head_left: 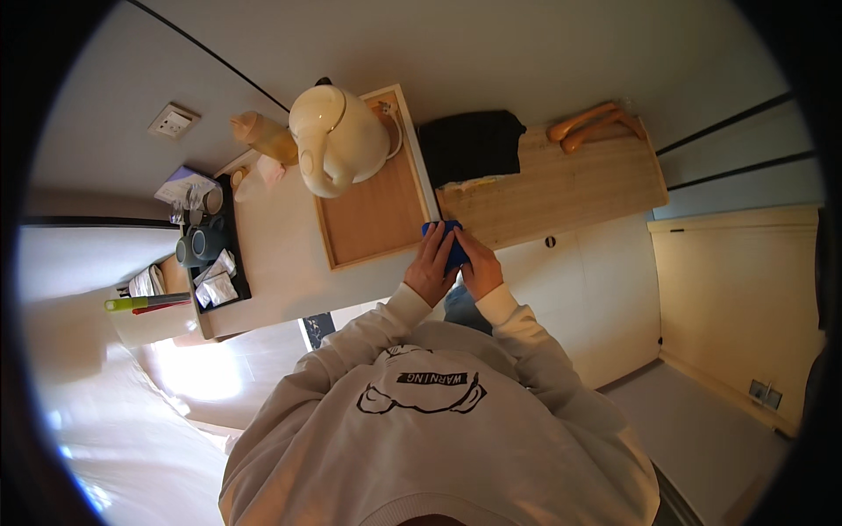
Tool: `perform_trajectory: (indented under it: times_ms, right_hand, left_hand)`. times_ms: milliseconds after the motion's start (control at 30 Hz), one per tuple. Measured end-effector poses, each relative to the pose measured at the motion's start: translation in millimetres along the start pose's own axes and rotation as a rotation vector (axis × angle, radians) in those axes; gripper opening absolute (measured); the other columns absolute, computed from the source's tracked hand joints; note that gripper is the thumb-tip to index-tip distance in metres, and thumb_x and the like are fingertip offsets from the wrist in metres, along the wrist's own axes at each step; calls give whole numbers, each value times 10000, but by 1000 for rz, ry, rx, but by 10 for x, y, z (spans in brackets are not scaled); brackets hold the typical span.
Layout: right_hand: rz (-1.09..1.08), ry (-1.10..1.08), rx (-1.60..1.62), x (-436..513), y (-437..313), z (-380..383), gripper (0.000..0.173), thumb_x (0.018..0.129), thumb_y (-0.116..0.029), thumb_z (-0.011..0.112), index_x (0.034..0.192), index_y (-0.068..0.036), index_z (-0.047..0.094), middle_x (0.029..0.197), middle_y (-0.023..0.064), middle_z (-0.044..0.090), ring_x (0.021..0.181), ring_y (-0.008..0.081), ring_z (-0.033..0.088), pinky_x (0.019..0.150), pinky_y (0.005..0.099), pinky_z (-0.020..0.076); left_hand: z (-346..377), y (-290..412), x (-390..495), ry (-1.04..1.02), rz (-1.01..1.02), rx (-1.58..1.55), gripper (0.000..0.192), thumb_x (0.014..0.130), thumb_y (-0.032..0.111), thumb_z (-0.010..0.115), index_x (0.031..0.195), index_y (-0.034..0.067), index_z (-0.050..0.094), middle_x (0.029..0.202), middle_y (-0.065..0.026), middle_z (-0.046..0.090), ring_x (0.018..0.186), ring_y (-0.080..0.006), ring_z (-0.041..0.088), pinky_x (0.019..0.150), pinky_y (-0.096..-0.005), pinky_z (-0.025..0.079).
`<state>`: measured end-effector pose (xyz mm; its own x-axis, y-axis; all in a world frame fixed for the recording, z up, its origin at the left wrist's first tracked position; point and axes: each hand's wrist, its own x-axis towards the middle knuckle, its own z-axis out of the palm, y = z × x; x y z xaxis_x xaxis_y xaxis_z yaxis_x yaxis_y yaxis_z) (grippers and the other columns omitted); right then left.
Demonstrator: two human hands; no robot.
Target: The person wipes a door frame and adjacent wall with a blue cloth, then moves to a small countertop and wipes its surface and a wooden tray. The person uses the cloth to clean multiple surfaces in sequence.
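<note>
My left hand (429, 269) and my right hand (484, 266) hold a small blue item (452, 255) between them, at the front edge of the counter. The fingers cover much of it, so whether it is a folded cloth or something firmer I cannot tell. Just beyond my left hand lies a shallow wooden tray (378, 240). On the tray a cream electric kettle (337, 135) stands with its handle towards me, and its white cord and plug (393, 128) lie beside it. Past my right hand, a black fabric item (470, 148) rests on the wooden shelf top (559, 191).
Brown wooden hangers (592, 128) lie at the far right of the shelf. Left of the kettle are an amber bottle (273, 137) and a pink item (270, 169). A black organizer (242, 269) holds blue-grey mugs (209, 242) and white sachets (216, 284). A wall socket (174, 121) is above.
</note>
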<state>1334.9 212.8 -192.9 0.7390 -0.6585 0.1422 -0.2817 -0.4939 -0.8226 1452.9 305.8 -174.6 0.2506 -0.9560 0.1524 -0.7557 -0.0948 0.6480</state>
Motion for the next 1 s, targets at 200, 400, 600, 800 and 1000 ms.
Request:
perform_trajectory:
  times_ms: [200,400,600,800,1000]
  right_hand:
    - [-198,181,-348,-341,-670,459,587,653,34,536,1238,9,492,1186,219,541,1127,375,500,917,460,401]
    - [-162,93,-454,-553,-1025,1458,471,743,-42,556,1211,-24,502,1209,181,540,1175,332,477,977,467,356]
    - [-98,50,-471,-648,-1031,2079,457,750,-64,550,1207,-67,524,1275,155,493,1233,314,419,1026,472,306]
    - [-27,123,-521,-508,-633,1724,492,741,-43,559,1226,-112,516,1337,130,447,1266,334,379,1018,495,301]
    - [45,169,-568,-513,-535,1611,485,758,-77,565,1239,-108,517,1354,162,416,1281,358,347,1033,520,273]
  left_hand:
    - [-434,-224,-608,-61,110,-57,776,687,1,659,1373,-2,295,1422,-233,267,1311,-427,272,1030,-454,339]
    - [-838,-921,-1390,-145,52,59,721,706,-1,634,1353,-19,317,1432,-224,251,1331,-414,235,1044,-437,325]
    - [-833,-1374,-1795,-127,94,402,719,710,188,697,1322,-7,375,1424,-196,297,1333,-343,270,1043,-514,255]
    - [-434,-1264,-1333,-57,192,311,711,699,219,685,1299,-28,393,1389,-217,337,1299,-363,309,1038,-495,280]
    - [-298,-1177,-1212,-79,218,269,681,722,200,661,1300,-36,389,1404,-211,316,1326,-350,270,1060,-486,258]
